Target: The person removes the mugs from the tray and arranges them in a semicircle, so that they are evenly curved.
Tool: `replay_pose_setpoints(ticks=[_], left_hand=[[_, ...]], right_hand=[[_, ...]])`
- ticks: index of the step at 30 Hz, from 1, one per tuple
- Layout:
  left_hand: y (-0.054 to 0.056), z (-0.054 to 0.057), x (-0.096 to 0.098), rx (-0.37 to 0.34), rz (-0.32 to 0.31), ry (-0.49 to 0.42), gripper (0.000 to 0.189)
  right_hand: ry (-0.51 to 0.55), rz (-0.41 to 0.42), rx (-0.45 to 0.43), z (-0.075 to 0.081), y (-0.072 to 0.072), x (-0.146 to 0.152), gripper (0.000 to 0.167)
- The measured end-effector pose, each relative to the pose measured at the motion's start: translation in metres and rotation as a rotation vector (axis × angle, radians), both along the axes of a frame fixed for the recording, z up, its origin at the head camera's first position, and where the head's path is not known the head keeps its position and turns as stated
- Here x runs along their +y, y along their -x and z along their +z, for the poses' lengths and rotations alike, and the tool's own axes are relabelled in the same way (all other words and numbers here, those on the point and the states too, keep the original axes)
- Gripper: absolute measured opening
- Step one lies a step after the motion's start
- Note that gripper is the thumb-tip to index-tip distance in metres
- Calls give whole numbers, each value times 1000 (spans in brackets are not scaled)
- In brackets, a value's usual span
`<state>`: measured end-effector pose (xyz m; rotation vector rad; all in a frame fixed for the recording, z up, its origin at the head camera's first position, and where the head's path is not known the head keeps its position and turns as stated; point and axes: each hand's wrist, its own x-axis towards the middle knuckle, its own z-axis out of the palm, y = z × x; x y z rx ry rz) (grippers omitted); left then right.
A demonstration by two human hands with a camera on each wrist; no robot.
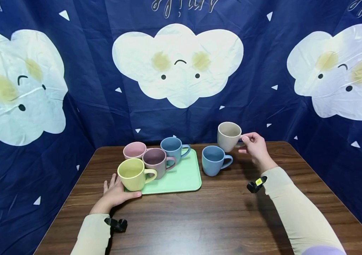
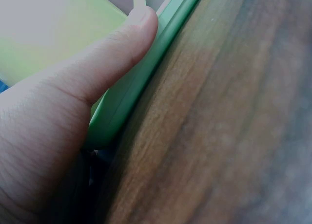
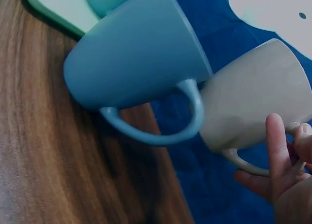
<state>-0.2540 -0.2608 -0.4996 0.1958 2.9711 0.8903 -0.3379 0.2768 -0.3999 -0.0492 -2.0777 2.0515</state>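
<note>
My right hand [image 1: 256, 147] pinches the handle of a beige mug [image 1: 227, 140], held upright at the back edge of the table. In the right wrist view, the beige mug [image 3: 258, 95] shows beyond a blue mug [image 3: 139, 56], which stands on the table right of the tray. My left hand [image 1: 115, 194] is at the near left corner of a light green tray [image 1: 181, 179], fingers spread, thumb [image 2: 114, 53] straight along the rim beside a yellow mug [image 1: 132, 177]. The tray also bears a pink mug [image 1: 134, 150], a purple mug [image 1: 156, 164] and another blue mug [image 1: 172, 148].
The brown wooden table [image 1: 181, 219] carries the tray near its back edge. Dark blue cloth [image 1: 181, 120] printed with white clouds hangs behind and at both sides. Mugs on the tray's left half crowd together, handles pointing right.
</note>
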Motion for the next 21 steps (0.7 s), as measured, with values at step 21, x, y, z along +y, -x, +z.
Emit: replay_pose_setpoints(ticks=[21], left_hand=[[-1,-1,-1,0,1,-23,128]], right_hand=[[-40,-37,-99,-45,10,-5,21]])
